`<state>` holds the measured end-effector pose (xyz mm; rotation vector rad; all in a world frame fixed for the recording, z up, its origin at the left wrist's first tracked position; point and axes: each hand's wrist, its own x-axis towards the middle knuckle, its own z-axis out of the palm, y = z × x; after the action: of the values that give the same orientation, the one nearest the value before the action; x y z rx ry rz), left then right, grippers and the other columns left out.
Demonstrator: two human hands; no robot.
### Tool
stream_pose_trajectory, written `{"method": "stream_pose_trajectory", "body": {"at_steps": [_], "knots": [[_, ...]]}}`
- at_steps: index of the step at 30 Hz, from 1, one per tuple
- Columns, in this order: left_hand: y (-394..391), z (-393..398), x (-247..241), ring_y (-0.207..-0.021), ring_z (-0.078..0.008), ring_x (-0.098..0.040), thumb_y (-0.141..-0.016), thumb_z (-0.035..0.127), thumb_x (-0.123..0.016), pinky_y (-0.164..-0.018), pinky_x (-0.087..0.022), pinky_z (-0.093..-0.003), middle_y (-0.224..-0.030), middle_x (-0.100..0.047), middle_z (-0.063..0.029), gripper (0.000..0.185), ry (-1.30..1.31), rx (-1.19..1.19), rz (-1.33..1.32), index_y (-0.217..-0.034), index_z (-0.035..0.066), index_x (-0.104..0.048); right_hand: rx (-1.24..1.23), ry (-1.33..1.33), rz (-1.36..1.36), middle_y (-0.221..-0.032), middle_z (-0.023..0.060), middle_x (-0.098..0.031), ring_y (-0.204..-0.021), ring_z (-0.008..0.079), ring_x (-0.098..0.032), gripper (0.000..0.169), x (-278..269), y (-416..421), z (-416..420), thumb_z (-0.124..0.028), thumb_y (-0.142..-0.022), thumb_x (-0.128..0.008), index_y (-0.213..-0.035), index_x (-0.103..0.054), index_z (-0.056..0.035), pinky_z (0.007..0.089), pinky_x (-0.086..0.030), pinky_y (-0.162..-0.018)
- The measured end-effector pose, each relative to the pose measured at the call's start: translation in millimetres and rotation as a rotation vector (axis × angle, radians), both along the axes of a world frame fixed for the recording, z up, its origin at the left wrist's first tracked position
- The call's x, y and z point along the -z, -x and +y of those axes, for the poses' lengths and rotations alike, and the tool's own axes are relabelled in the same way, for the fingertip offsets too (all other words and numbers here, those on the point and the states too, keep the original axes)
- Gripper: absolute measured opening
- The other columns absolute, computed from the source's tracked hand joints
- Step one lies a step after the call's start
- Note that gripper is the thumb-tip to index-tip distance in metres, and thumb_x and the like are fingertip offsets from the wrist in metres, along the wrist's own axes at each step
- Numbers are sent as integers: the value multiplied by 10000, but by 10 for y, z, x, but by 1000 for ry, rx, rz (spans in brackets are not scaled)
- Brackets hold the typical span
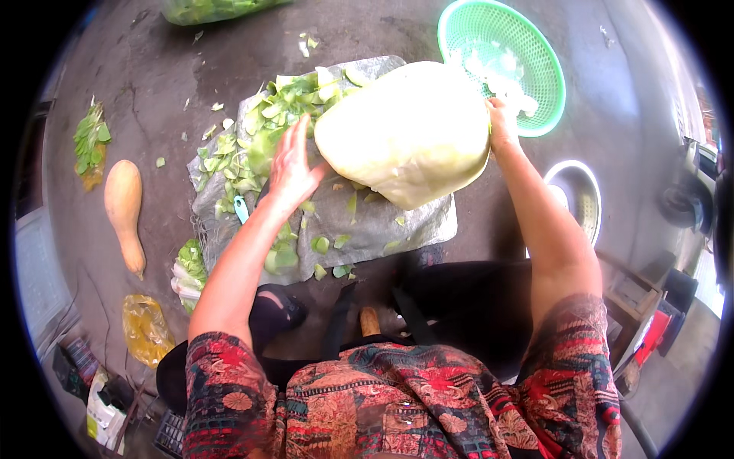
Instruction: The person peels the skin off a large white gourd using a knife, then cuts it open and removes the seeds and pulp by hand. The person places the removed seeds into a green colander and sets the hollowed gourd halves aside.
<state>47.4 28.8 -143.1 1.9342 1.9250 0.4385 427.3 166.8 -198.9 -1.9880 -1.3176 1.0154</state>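
A large, pale, peeled gourd (401,132) is in front of me above a grey woven plastic sack (367,221). My right hand (502,121) grips its right end, the fingers partly hidden behind it. Just off the left end is my left hand (291,166), fingers spread and nothing in it. Green peelings (287,109) are heaped on the sack's far left part, with more scattered toward my feet. Beside my left wrist, a light-blue tool handle (241,209) shows among the scraps; its other end is hidden.
A green plastic colander (542,74) holding white pieces stands at the far right, and a metal basin (588,201) is nearer. On the left floor are a butternut squash (123,206), leafy greens (90,137), a lettuce-like vegetable (190,269) and a yellow plastic bag (147,333).
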Motion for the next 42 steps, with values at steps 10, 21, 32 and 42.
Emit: {"method": "stream_pose_trajectory", "body": {"at_steps": [10, 21, 32, 42], "knots": [[-376, 622, -3, -877, -166, -602, -893, 243, -563, -801, -493, -278, -970, -631, -67, 241, 262, -484, -1803, -1008, 37, -611, 168, 59, 535, -924, 107, -647, -770, 187, -620, 224, -196, 195, -367, -87, -842, -587, -1014, -611, 54, 307, -514, -694], [-105, -107, -1138, -576, -251, -569, -629, 147, -755, -516, -462, -318, -686, -549, -95, 308, -457, 236, -194, -837, 32, -558, -639, 474, -94, -881, 153, -684, -835, 204, -644, 263, -645, 697, -344, -262, -822, -638, -931, -700, -31, 356, -484, -724], [-162, -222, -1306, -602, -285, -612, -626, 210, -691, -552, -482, -393, -694, -614, -89, 243, 70, 111, 410, -779, 44, -599, -483, 659, 540, -1024, 138, -669, -881, 233, -652, 424, 447, 1699, -618, -363, -934, -484, -1122, -620, -8, 390, -515, -780], [-20, 859, -1267, -851, -293, -656, -639, 419, -696, -736, -500, -361, -878, -685, -148, 436, 348, -26, 395, -870, 50, -718, -74, 291, 618, -1238, 244, -526, -1136, 276, -538, 888, -1083, 1601, -936, -566, -781, -613, -1310, -370, 105, 358, -427, -955]]}}
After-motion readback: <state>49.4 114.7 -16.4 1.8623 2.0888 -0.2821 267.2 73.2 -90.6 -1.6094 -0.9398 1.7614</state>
